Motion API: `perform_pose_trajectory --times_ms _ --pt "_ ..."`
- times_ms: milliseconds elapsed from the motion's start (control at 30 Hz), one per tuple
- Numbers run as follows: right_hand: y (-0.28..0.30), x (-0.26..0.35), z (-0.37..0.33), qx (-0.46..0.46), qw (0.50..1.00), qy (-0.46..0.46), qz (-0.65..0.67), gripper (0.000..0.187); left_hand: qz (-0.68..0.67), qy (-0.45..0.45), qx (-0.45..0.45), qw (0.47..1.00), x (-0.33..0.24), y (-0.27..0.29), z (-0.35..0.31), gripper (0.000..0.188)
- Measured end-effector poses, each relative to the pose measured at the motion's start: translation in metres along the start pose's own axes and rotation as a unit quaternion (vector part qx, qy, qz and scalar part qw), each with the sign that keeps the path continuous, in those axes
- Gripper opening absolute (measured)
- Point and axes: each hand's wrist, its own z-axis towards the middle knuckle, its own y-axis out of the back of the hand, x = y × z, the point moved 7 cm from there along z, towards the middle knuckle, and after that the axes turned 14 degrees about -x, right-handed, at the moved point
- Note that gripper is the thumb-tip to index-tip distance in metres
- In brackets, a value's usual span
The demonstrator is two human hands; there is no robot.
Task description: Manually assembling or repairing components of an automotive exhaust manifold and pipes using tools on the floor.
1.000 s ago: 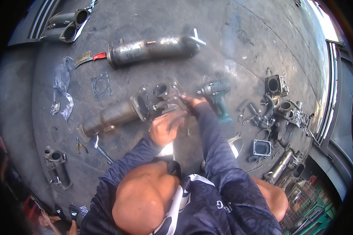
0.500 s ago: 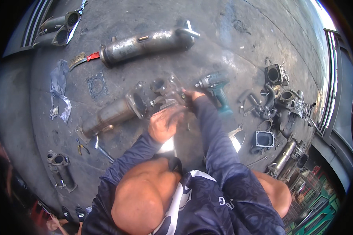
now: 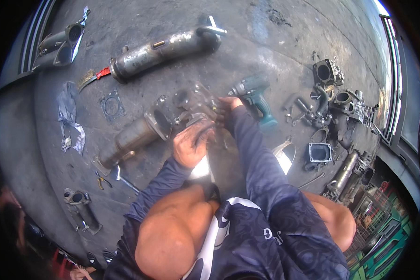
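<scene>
A grey cast-metal housing (image 3: 195, 96) with a round opening stands on the floor in front of me, its near side blurred. My left hand (image 3: 190, 145) has its fingers curled on the housing's near edge. At the right side of the same part, my right hand (image 3: 230, 103) grips it with bent fingers, partly hidden by the sleeve. Just left of the housing lies a cylindrical metal cooler (image 3: 134, 138), its flanged open end towards it. A teal cordless impact driver (image 3: 256, 100) rests right beside my right hand.
Beyond lies a longer metal cylinder (image 3: 163, 55), with a red-handled wire brush (image 3: 94, 78) at its left end. A flat gasket (image 3: 112, 106), pliers (image 3: 102, 180) and a ratchet-like tool (image 3: 126, 181) lie leftward. Several housings and pipes (image 3: 343, 105) cover the right side.
The whole view has turned and shifted slightly. Both hands stay on the metal housing, with only small movements of the fingers.
</scene>
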Motion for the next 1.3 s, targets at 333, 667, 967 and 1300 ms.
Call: perform_pose_trajectory --times_ms 333,667,967,1300 --pt "-0.011 -0.007 -0.022 -0.038 0.999 -0.007 0.029 0.023 -0.014 0.023 0.01 1.0 0.003 -0.002 0.0 0.014" --pt "-0.009 -0.009 -0.006 0.025 0.998 0.01 0.051 0.024 -0.01 0.017 0.005 1.0 0.0 -0.002 0.001 0.014" --pt "-0.01 -0.011 -0.007 0.032 0.998 -0.003 0.059 0.028 -0.01 0.014 0.004 1.0 0.001 -0.002 -0.002 0.015" --pt "-0.009 -0.014 0.002 0.067 0.993 0.003 0.092 0.022 -0.006 0.014 0.001 1.0 0.004 -0.002 -0.003 0.014"
